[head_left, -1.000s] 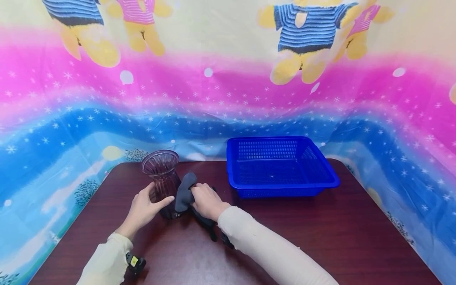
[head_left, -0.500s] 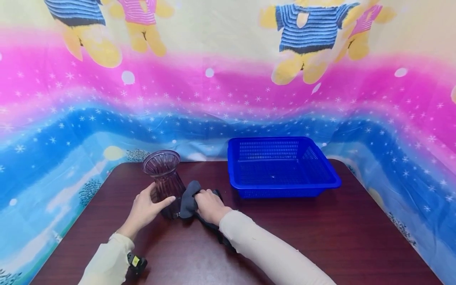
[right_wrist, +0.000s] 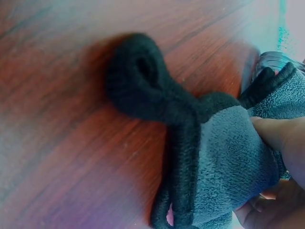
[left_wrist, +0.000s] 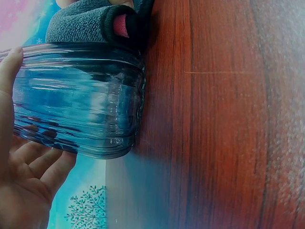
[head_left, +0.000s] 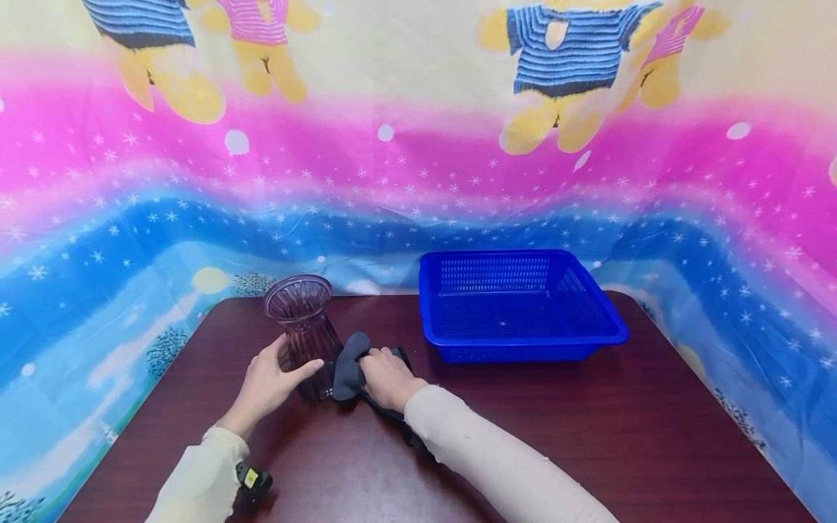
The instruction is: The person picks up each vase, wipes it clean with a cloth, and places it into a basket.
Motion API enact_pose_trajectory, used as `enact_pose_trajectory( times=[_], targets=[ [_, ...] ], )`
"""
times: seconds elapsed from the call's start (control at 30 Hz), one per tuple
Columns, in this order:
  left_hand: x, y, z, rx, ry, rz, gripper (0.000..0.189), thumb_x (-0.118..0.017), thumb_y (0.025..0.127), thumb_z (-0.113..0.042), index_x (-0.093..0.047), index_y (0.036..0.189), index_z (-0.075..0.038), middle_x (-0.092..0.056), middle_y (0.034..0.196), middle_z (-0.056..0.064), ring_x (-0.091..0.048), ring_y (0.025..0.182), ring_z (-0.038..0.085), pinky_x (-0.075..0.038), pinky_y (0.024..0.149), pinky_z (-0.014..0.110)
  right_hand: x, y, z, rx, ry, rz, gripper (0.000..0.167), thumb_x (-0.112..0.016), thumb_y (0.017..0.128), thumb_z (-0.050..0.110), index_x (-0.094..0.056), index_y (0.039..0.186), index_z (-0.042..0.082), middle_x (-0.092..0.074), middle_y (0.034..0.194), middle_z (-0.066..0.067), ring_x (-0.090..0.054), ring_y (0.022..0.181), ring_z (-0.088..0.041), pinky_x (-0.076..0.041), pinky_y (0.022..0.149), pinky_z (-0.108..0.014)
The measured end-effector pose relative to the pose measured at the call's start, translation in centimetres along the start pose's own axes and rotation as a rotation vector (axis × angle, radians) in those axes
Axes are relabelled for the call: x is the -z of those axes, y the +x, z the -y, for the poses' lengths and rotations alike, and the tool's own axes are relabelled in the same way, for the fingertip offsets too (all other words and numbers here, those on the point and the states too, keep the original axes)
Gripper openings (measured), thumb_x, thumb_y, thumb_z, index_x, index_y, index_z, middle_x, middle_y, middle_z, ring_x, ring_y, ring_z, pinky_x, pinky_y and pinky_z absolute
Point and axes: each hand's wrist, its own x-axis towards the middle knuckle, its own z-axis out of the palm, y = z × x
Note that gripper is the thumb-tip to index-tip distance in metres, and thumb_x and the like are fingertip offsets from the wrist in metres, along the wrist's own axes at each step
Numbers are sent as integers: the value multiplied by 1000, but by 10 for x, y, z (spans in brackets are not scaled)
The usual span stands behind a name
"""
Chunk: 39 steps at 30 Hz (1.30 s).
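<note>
A clear purplish glass vase (head_left: 307,338) with a flared, ribbed mouth stands on the brown table, at the left in the head view. My left hand (head_left: 264,381) grips its lower body, thumb in front and fingers around the far side. In the left wrist view the vase's base (left_wrist: 121,102) meets the tabletop. My right hand (head_left: 389,378) holds a bunched grey cloth (head_left: 349,369) against the vase's lower right side. The right wrist view shows the cloth's fuzzy grey face (right_wrist: 228,157) pinched by the thumb, and its thick dark edging (right_wrist: 143,81) hanging in a loop over the wood.
A blue plastic basket (head_left: 523,340) with perforated walls stands at the back right of the table (head_left: 556,428). Behind the table hangs a printed cloth backdrop (head_left: 405,174). A small black device (head_left: 253,482) sits at the left wrist.
Over the first half second the right hand and the cloth moved slightly down and right along the vase's side. Since then they have barely shifted. The left hand keeps its hold on the vase.
</note>
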Motion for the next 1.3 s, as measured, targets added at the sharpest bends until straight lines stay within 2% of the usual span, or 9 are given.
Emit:
enact_pose_trajectory(
  times=[0.33,0.7,1.3],
  targets=[
    [0,1,0,-2,17,-5,100,-70,89,-58,-29,156,4,-49,149,31,-52,135,45,-46,108,57,-2,1,1,-10,12,10,11,-70,93,20,-71,99,12,-71,108,-7,-63,94,-27,-55,85,-36],
    [0,-1,0,8,20,10,101,-68,89,-59,-27,157,3,-47,150,31,-50,137,46,-44,108,59,0,3,0,0,20,2,9,-69,93,20,-72,95,11,-71,106,-8,-64,95,-27,-55,86,-36],
    [-1,-1,0,-8,8,1,96,-69,89,-58,-32,155,2,-50,148,30,-53,135,45,-47,107,58,20,5,3,19,93,-29,5,-68,94,17,-70,91,13,-70,104,-5,-62,94,-24,-54,86,-37]
  ],
)
